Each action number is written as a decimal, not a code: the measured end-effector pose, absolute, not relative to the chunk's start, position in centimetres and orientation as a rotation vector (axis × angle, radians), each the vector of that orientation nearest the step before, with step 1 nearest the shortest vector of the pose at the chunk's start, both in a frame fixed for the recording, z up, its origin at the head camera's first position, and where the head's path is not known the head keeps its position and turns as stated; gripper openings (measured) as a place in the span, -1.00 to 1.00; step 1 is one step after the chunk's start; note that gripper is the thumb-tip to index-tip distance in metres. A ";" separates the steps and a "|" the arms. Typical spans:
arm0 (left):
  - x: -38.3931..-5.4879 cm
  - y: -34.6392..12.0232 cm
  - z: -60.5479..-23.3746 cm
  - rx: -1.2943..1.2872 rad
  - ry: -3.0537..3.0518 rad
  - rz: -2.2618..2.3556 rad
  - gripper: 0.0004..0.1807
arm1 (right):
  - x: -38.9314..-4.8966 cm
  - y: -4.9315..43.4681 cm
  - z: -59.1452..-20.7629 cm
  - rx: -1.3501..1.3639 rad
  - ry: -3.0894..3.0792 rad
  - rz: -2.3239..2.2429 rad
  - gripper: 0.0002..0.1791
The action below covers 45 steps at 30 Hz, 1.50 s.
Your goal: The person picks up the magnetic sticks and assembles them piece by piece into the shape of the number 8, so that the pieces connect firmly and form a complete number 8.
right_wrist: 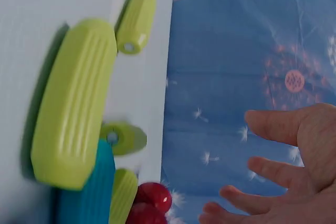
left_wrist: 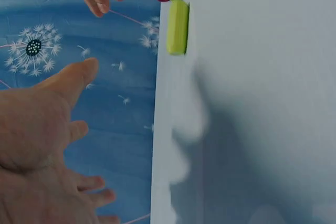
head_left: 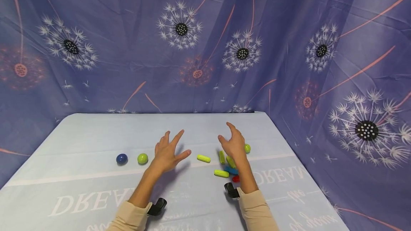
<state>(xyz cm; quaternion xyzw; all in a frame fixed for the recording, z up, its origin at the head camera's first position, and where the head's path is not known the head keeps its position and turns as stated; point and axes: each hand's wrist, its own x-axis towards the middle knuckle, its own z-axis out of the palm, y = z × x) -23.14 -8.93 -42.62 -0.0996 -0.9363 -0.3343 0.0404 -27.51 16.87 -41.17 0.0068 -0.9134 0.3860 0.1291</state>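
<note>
My left hand (head_left: 166,155) is over the middle of the table with its fingers spread, holding nothing. Just left of it lie a green ball (head_left: 142,158) and a dark blue ball (head_left: 122,159). My right hand (head_left: 234,145), fingers also extended and gripping nothing, hovers over a loose group of small pieces. In that group are several ridged yellow-green pieces (right_wrist: 76,103), a ridged blue piece (right_wrist: 86,195) and shiny red round pieces (right_wrist: 152,198). One yellow-green piece (head_left: 203,158) lies between the hands. Another green ball (head_left: 247,148) is partly hidden behind the right hand.
A pale cloth with printed lettering covers the table (head_left: 96,134). Behind it and along the right side hangs a purple-blue curtain (head_left: 135,45) with dandelion prints. Black wrist mounts (head_left: 157,207) sit at both sleeve cuffs.
</note>
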 end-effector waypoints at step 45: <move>-23.2 -4.0 -44.9 -0.495 -2.879 -1.294 -0.55 | -28.2 22.7 -41.2 -0.401 -2.989 1.096 -0.70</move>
